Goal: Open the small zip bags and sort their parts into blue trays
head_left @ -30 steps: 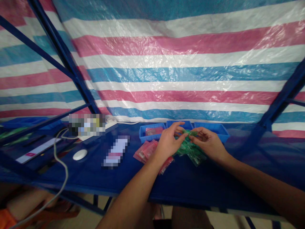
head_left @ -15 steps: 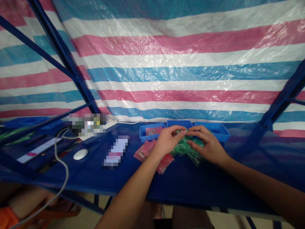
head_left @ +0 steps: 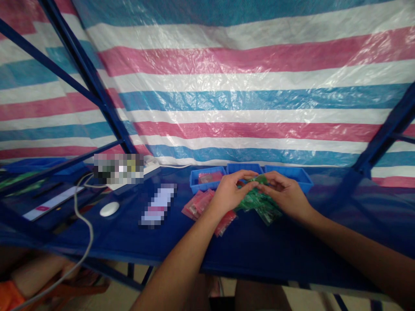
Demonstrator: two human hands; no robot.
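My left hand [head_left: 231, 191] and my right hand [head_left: 285, 193] meet over a heap of small green plastic packets [head_left: 261, 206] on the blue table [head_left: 246, 246]. The fingertips of both hands pinch one green packet [head_left: 258, 181] held between them, just above the heap. A pile of small red packets [head_left: 201, 204] lies to the left of my left hand, partly under my wrist.
Three blue trays stand behind my hands: the left tray [head_left: 207, 177] holds red packets, the middle tray [head_left: 244, 167], the right tray [head_left: 288, 173]. A white mouse [head_left: 109, 209] with a cable lies at left. Blue frame bars [head_left: 94, 86] and a striped tarp [head_left: 246, 86] rise behind. Another person's leg [head_left: 35, 276] shows lower left.
My hands have stayed over the green heap, working the packet between the fingertips; the fingers spread wider half a second ago and have drawn back into a pinch.
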